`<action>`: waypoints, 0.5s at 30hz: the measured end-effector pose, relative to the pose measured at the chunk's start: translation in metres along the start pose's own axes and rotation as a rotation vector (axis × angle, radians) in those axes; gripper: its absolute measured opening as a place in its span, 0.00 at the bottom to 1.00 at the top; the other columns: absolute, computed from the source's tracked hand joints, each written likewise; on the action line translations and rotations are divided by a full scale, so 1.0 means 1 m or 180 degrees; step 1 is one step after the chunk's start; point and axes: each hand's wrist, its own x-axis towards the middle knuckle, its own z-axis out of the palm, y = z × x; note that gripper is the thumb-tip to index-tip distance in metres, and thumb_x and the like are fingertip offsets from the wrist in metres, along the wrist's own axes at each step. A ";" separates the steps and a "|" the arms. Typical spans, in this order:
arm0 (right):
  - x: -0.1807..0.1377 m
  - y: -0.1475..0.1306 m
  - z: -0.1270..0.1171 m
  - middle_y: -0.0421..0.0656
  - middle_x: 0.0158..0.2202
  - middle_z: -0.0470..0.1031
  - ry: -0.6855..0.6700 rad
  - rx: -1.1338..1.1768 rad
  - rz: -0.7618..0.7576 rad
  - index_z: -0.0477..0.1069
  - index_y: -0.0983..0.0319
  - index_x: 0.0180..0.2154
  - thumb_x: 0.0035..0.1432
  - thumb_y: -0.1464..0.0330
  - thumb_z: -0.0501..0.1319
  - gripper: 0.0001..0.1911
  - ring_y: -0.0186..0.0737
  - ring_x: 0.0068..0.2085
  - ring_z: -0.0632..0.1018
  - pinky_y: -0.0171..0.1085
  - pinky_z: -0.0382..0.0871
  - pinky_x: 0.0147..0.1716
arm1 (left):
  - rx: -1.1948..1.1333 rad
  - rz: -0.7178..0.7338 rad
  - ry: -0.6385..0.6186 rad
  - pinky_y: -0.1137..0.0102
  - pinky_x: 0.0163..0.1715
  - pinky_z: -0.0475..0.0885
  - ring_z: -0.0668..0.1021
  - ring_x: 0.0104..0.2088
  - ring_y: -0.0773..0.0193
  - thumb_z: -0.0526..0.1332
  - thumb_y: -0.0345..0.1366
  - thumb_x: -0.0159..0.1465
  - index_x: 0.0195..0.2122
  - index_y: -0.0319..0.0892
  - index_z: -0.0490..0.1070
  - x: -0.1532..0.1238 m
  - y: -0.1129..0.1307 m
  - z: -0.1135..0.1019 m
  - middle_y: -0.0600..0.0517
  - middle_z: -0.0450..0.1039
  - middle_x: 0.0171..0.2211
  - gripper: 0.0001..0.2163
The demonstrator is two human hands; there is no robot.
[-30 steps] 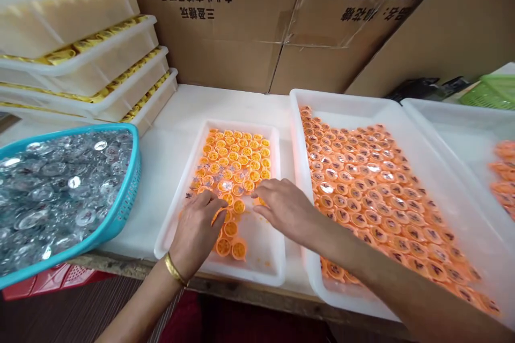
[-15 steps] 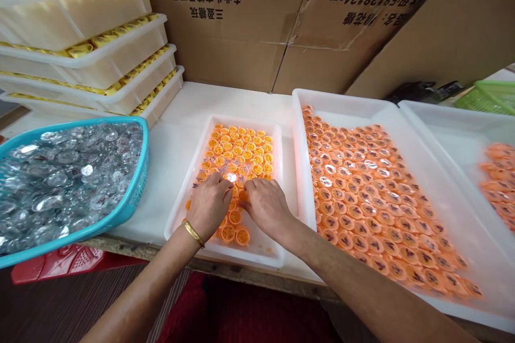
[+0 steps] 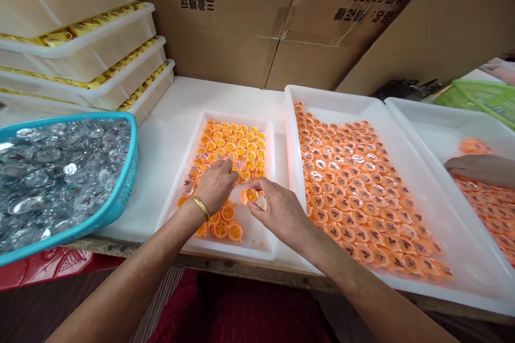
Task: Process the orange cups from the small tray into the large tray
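A small orange cup with yellow-orange filling (image 3: 251,195) is pinched between the thumb and fingers of my right hand (image 3: 277,209), above the bare right part of a small white tray (image 3: 270,139). My left hand (image 3: 215,185) lies over the filled cups in that tray, its fingers curled down and pressed together; whatever they grip is hidden beneath them. Rows of open orange cups (image 3: 235,140) fill the far part of the tray, and several more sit near its front. Clear lids with dark prints seem to rest on some cups close to my left hand.
At left, a blue basket (image 3: 131,163) holds clear plastic lids, before stacked white trays (image 3: 140,13) of yellow packets. A large white tray (image 3: 290,134) of lidded orange cups (image 3: 354,187) stands right. Another person's hand (image 3: 478,167) reaches into a farther tray. Cardboard boxes (image 3: 225,48) stand behind.
My hands, close together over the cups before, are now apart. The right one has moved toward me with a cup in its grip. Another person's hand has come in at the right.
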 end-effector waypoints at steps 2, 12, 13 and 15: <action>-0.005 0.002 0.002 0.42 0.40 0.75 0.0220 0.0392 -0.0084 0.65 0.60 0.41 0.51 0.75 0.61 0.14 0.41 0.38 0.77 0.41 0.72 0.40 | -0.0038 0.0063 0.0087 0.66 0.31 0.68 0.71 0.37 0.57 0.53 0.28 0.64 0.29 0.38 0.71 -0.001 -0.001 0.000 0.45 0.67 0.35 0.09; -0.017 -0.003 0.022 0.45 0.42 0.66 0.1070 0.0918 -0.0297 0.63 0.60 0.42 0.53 0.78 0.58 0.14 0.35 0.34 0.75 0.38 0.76 0.35 | -0.1196 -0.0068 0.0834 0.66 0.34 0.69 0.73 0.34 0.62 0.56 0.29 0.63 0.36 0.40 0.72 -0.016 0.009 -0.014 0.49 0.69 0.33 0.05; -0.017 -0.003 0.021 0.44 0.42 0.66 0.1102 0.0971 -0.0247 0.63 0.60 0.41 0.53 0.77 0.58 0.13 0.33 0.32 0.75 0.37 0.76 0.34 | -0.1475 -0.0063 0.0960 0.67 0.34 0.69 0.72 0.33 0.64 0.56 0.29 0.64 0.36 0.41 0.72 -0.020 0.015 -0.019 0.50 0.69 0.32 0.06; -0.017 -0.001 0.021 0.43 0.41 0.68 0.1095 0.1097 -0.0137 0.63 0.60 0.41 0.54 0.77 0.59 0.13 0.32 0.29 0.75 0.36 0.75 0.32 | -0.1863 0.0102 0.1081 0.69 0.34 0.68 0.72 0.32 0.65 0.57 0.32 0.64 0.37 0.42 0.73 -0.028 0.026 -0.026 0.51 0.69 0.32 0.05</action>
